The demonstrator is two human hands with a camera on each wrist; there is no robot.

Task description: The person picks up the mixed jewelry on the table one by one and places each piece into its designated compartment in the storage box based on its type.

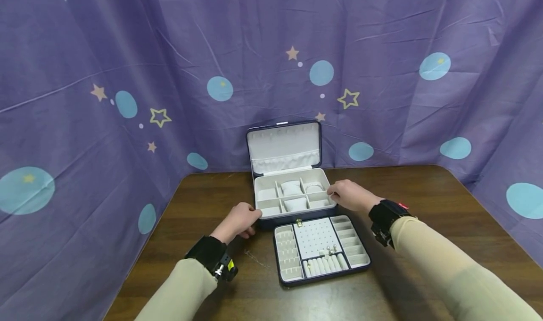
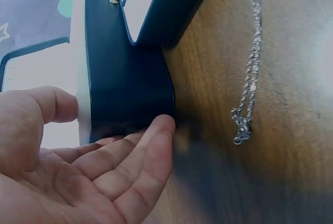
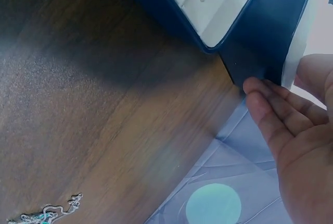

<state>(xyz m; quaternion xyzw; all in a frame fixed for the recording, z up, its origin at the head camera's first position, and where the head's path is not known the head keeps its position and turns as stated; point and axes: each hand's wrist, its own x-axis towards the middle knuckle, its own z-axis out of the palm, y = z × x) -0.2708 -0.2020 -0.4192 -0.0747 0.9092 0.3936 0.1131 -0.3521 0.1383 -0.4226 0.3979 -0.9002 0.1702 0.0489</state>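
Note:
A navy jewelry box (image 1: pixel 307 213) stands with its lid (image 1: pixel 284 144) raised, its pale interior divided into compartments. Two white cushions (image 1: pixel 291 187) sit in the middle ones, and a round band, perhaps a bracelet, lies at back right. My left hand (image 1: pixel 239 221) grips the box's front left corner, thumb over the white rim and fingers against the outer wall. At the right side my right hand (image 1: pixel 351 196) holds the box the same way. Right in front lies a navy-edged jewelry tray (image 1: pixel 316 234) with ring rolls and a few earrings.
A silver chain necklace (image 2: pixel 252 62) lies on the wooden table (image 1: pixel 212 193), left of the tray. Another silver chain (image 3: pixel 47 216) shows on the table in the right wrist view. Behind the box hangs a purple curtain (image 1: pixel 263 76) with stars and dots.

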